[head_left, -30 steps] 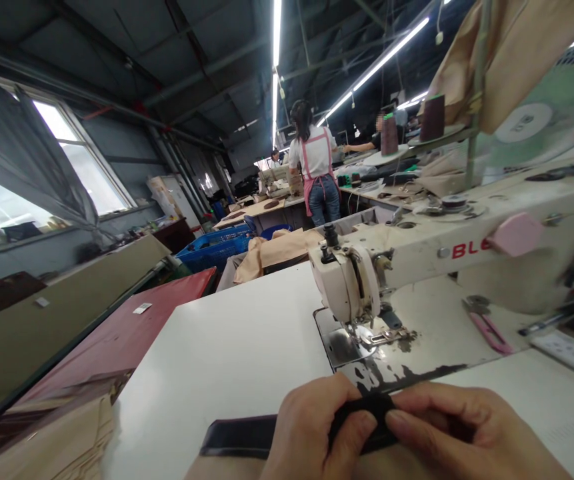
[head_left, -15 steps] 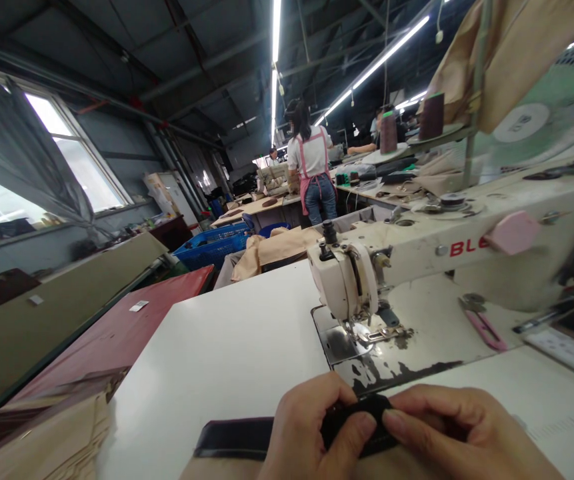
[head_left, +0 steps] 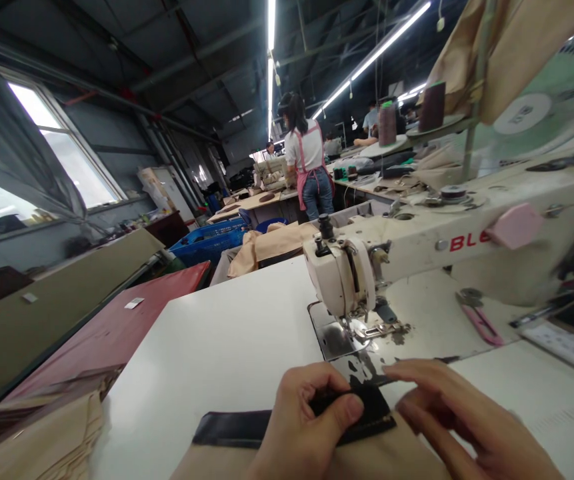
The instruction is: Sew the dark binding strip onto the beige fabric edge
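My left hand (head_left: 307,420) pinches the black-edged top of a beige fabric piece (head_left: 217,461), thumb in front and fingers behind. The black strip (head_left: 231,429) runs along the top of the fabric on both sides of this hand. Just right of it, my right hand (head_left: 467,420) has its fingers apart, near the strip's right end, with nothing visible between them. Beyond the hands stands a white sewing machine (head_left: 339,277), its presser foot and needle area above the metal plate. The fabric's lower part runs out of view.
Beige fabric pieces (head_left: 67,430) lie stacked at lower left, beside a red surface (head_left: 111,333). Pink thread snips (head_left: 481,320) rest on the machine bed. A blue crate (head_left: 209,241) stands behind the white table (head_left: 201,347). A person in a pink apron (head_left: 311,157) stands farther back.
My right hand has let go of the black strip's end and its fingers have spread to the right. My left hand keeps its pinch. The camera view has shifted slightly.
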`<action>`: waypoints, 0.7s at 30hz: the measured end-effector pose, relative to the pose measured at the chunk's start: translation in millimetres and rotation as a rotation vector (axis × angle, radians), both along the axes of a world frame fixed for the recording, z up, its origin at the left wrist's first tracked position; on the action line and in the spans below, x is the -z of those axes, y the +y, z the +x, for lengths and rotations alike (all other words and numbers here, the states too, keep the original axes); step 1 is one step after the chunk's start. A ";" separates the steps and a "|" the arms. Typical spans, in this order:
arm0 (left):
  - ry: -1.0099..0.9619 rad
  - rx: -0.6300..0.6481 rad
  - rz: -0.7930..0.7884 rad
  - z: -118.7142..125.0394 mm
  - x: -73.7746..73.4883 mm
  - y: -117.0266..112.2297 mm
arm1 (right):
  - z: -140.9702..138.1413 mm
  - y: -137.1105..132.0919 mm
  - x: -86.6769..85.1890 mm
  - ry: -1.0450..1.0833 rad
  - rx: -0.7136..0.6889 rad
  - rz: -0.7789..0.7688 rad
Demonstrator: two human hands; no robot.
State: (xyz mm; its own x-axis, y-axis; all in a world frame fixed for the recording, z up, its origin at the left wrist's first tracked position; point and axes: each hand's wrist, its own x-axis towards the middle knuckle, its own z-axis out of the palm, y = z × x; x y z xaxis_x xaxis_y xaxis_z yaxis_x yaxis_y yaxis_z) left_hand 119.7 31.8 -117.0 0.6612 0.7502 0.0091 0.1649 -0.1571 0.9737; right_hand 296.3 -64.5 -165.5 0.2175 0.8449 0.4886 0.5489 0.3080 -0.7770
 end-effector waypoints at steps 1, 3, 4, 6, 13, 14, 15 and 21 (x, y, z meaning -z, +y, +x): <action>-0.010 0.014 -0.012 3.6 -0.5 3.5 | 9.8 0.4 5.1 -0.201 0.011 0.137; 0.000 0.048 -0.014 12.2 2.8 12.6 | 29.1 3.3 11.1 -0.549 -0.082 0.293; 0.022 0.064 0.005 17.2 6.9 18.3 | 37.2 6.4 11.9 -0.667 -0.170 0.297; 0.131 0.067 0.132 28.5 18.9 31.4 | 48.4 17.1 11.6 -0.777 -0.310 0.266; 0.476 -0.067 0.458 63.0 57.9 73.5 | 57.4 80.2 25.3 -0.768 -0.384 0.199; 0.503 -0.082 0.467 65.4 59.2 77.0 | 58.9 86.0 27.8 -0.773 -0.401 0.204; 0.526 -0.094 0.474 67.2 59.6 80.1 | 60.4 90.0 29.9 -0.780 -0.415 0.209; 0.616 -0.101 0.467 72.4 58.5 93.1 | 61.5 94.1 37.3 -0.779 -0.281 0.282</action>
